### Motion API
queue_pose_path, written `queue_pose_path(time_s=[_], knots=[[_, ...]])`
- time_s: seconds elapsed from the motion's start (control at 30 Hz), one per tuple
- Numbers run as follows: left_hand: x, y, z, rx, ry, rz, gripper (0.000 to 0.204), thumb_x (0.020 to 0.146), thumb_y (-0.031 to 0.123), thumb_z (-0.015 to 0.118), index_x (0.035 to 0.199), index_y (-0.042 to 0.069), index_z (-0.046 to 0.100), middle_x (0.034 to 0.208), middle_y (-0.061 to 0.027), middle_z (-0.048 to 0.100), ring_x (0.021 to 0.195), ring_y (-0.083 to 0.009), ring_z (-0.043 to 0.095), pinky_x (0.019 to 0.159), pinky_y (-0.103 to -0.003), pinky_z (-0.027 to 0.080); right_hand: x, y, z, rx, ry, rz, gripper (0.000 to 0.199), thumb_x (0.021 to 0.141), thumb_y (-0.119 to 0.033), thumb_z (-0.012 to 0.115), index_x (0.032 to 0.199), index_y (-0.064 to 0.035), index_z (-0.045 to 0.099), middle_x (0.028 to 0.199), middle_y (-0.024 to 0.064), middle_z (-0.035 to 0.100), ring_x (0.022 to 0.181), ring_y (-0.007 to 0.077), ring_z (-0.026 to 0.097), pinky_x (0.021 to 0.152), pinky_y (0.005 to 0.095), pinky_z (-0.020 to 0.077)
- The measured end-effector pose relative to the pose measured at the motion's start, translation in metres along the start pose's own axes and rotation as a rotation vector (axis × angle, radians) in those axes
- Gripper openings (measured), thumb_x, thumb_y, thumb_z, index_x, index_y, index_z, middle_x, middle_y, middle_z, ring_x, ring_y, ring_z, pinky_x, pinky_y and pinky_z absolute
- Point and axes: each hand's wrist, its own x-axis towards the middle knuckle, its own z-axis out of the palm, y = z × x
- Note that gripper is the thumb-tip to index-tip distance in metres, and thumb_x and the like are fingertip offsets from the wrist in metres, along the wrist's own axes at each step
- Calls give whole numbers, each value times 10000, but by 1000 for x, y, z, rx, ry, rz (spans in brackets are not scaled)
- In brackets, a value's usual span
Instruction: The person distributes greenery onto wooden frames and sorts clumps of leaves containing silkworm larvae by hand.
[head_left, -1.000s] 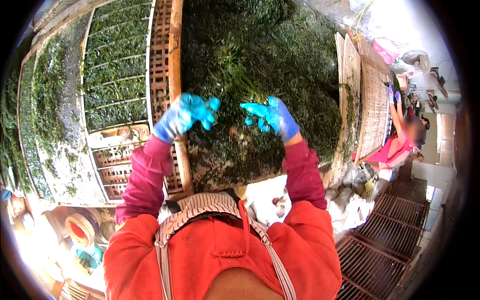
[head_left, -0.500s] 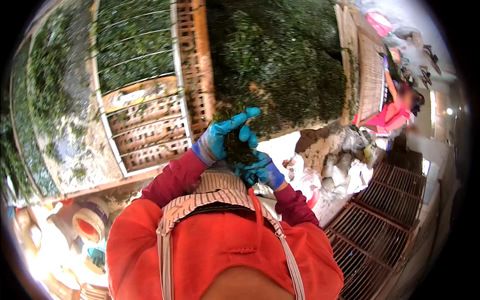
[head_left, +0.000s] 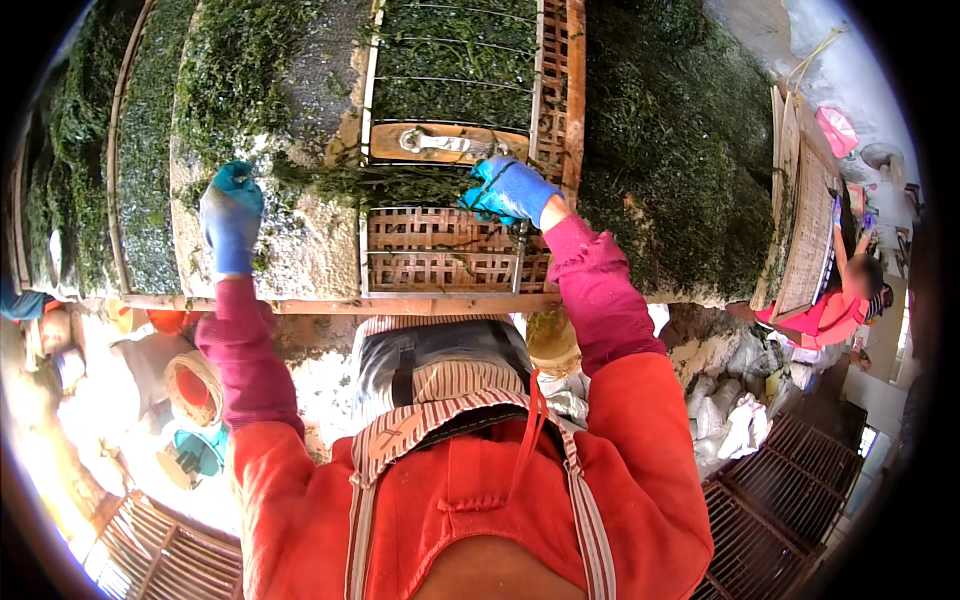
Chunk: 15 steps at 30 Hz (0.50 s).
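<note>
Dark green seaweed strands (head_left: 400, 186) stretch in a loose strip between my two gloved hands. My left hand (head_left: 233, 215), in a blue and teal glove, is closed at the strip's left end, over the pale wet tabletop (head_left: 315, 240). My right hand (head_left: 512, 191) has its fingers curled round the other end, palm down. Beneath the strip lies a wire-barred frame (head_left: 366, 230) on a woven slatted mat (head_left: 425, 262). Its far part is covered with spread seaweed (head_left: 455, 60), and a wooden bar (head_left: 480, 143) crosses it just beyond the strip.
A big seaweed heap (head_left: 680, 150) covers the table at right, with more seaweed (head_left: 240, 80) at left. The table's wooden edge (head_left: 330, 306) runs before me. Buckets (head_left: 193, 388) stand below left, dark slatted racks (head_left: 775, 490) at lower right. A co-worker (head_left: 835, 300) is at far right.
My hands were together by the heap, round a dark clump of seaweed. Now they are spread apart over the frame, strands drawn out between them. My view has shifted left.
</note>
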Motion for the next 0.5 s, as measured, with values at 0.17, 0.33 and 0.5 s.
queue_pose_path(time_s=[0.17, 0.33, 0.5], knots=[[-40, 61, 101, 83, 168, 640, 896, 863, 538, 721, 1576, 178, 314, 1626, -124, 341, 1522, -361, 268, 1233, -561, 207, -8, -7, -5, -148, -5, 7, 385, 899, -374, 763, 992, -4, 710, 766, 120, 733, 614, 202, 695, 564, 357, 577], [-45, 88, 121, 297, 66, 685, 1003, 845, 639, 696, 1637, 232, 234, 1704, -93, 218, 1566, -394, 170, 1259, -585, 70, -62, 87, -46, 462, 217, 1, 483, 856, -220, 828, 1279, -31, 693, 1028, 102, 755, 789, 148, 697, 634, 305, 559], [-36, 76, 114, -148, 177, 921, 728, 896, 410, 718, 1536, 184, 454, 1579, -113, 451, 1483, -374, 369, 1238, -558, 183, -81, 194, -24, -2, 1245, -12, 299, 877, 5, 633, 1170, -23, 686, 1074, 113, 676, 805, 208, 619, 711, 366, 545]])
